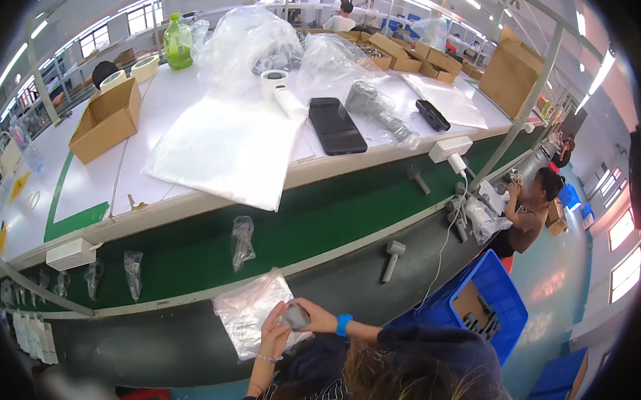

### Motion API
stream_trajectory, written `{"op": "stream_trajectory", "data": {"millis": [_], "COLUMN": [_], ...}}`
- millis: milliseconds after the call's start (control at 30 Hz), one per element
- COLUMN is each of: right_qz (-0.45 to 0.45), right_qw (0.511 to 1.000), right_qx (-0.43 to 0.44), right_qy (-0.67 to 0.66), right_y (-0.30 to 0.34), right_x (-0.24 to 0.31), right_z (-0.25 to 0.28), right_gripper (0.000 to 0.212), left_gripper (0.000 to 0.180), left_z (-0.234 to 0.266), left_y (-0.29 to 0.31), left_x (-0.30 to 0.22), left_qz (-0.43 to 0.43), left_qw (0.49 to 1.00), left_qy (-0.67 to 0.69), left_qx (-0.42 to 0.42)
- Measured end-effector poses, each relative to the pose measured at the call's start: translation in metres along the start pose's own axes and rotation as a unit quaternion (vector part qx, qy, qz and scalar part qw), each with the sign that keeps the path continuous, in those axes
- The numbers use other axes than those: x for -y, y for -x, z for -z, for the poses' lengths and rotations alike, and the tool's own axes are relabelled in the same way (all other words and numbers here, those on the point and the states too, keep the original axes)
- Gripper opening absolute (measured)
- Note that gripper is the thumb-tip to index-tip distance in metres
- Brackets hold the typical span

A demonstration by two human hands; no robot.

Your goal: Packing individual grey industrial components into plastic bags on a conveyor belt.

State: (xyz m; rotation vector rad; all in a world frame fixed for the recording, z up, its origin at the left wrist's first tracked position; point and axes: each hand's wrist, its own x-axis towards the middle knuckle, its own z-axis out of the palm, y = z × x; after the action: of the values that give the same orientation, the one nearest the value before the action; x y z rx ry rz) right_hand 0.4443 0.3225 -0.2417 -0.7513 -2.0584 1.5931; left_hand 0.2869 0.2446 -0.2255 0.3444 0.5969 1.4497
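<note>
Close to my body, a grey device with a rounded end (294,316) sits between my two hands; its lower part is hidden, so its exact kind is unclear. My left hand (272,334) closes round its left side, with a beaded bracelet at the wrist. From the right, my right hand (320,319) grips it too, a blue band on that wrist. Beneath them a pile of clear plastic bags (243,314) lies on the dark grey worktop (162,343). To the right rests a grey T-shaped handheld device (392,260), unbagged.
Bagged grey devices (242,243) lie along the green belt (314,211). Above it, the white shelf holds a black phone (336,126), plastic sheets (222,151) and an open carton (107,122). A blue crate (507,292) stands right, near a co-worker (528,212). A white cable (447,244) hangs down.
</note>
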Motion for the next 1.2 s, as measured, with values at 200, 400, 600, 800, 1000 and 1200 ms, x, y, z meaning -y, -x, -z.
{"op": "stream_trajectory", "data": {"millis": [200, 400, 600, 800, 1000, 1200], "right_qz": [-0.04, -0.059, -0.04, -0.301, -0.491, -0.495], "right_qw": [0.999, 0.99, 0.939, 0.762, 0.671, 0.651], "right_qx": [-0.027, -0.114, -0.337, -0.438, -0.27, -0.278], "right_qy": [-0.018, -0.051, 0.054, 0.369, 0.486, 0.503], "right_y": [-0.072, -0.163, -0.143, -0.04, 0.06, 0.104], "right_x": [-0.006, -0.057, -0.1, -0.102, -0.15, -0.177], "right_z": [0.059, 0.142, 0.164, 0.22, 0.266, 0.274], "right_gripper": [0.071, 0.055, 0.053, 0.061, 0.051, 0.051], "left_gripper": [0.049, 0.036, 0.021, 0.014, 0.016, 0.014], "left_z": [0.034, 0.098, 0.116, 0.112, 0.118, 0.106], "left_y": [0.004, 0.027, 0.036, 0.045, 0.053, 0.055], "left_x": [0.026, 0.063, 0.067, 0.067, 0.057, 0.056], "left_qz": [-0.065, -0.105, -0.154, -0.182, -0.065, -0.057], "left_qw": [0.876, 0.444, 0.406, 0.417, 0.523, 0.61], "left_qy": [-0.47, -0.883, -0.894, -0.887, -0.848, -0.79], "left_qx": [-0.081, 0.109, 0.11, 0.079, 0.051, 0.026]}}
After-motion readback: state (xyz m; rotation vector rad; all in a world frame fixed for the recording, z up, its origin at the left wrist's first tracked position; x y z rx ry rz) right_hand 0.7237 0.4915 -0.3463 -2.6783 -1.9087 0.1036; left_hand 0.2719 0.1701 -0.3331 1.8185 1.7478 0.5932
